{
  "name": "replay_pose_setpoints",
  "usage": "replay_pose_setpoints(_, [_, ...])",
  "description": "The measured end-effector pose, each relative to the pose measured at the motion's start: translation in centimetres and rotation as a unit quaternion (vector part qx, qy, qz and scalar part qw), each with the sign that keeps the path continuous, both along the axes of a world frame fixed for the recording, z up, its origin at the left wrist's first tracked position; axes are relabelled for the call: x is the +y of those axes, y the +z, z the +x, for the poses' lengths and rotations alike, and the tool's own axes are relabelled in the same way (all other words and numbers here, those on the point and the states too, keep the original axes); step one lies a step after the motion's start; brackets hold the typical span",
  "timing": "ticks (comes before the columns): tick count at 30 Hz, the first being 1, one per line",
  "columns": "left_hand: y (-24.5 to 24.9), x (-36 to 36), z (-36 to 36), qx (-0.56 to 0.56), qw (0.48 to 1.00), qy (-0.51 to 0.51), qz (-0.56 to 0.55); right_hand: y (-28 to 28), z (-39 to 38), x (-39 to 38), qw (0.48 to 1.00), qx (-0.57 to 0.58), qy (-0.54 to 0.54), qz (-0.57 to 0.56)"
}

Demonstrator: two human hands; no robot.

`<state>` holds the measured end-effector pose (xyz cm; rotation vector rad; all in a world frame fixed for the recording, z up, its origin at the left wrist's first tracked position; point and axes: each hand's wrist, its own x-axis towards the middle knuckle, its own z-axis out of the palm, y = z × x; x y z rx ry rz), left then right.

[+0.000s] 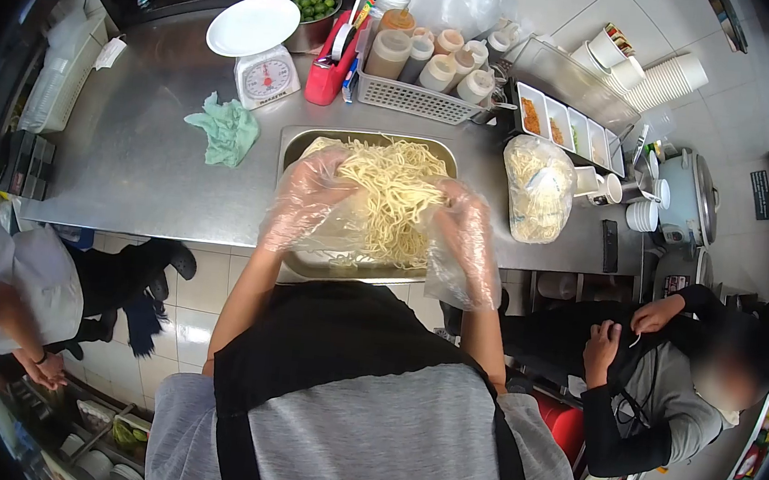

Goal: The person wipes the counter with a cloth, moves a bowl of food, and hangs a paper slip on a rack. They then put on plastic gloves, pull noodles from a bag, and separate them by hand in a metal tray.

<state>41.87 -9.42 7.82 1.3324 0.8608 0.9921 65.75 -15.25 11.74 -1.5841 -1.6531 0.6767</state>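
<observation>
Both my hands wear loose clear plastic gloves. Pale yellow noodles (391, 194) hang in a loose bundle between them, over a rectangular metal tray (358, 275). My left hand (314, 185) is closed on the bundle's left side, its fingertips partly lost among the strands. On the opposite side, my right hand (464, 218) grips the noodles with bent fingers. More strands lie in the tray beneath, and the bundle hides much of its bottom.
A green cloth (223, 132), a scale (268, 79) and a red tape dispenser (329, 63) sit left of a bottle basket (421, 99). Right of the tray lies a bag of noodles (537, 190), near a condiment tray (569, 128). One person (667, 378) is at right, another (19, 288) at left.
</observation>
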Motion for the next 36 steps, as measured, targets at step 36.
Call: replay_pose_setpoints(36, [-0.9,-1.7,4.5,0.214,0.954,0.041,0.208,-5.4,-1.5,0.8,0.966,0.257,0.041,0.01])
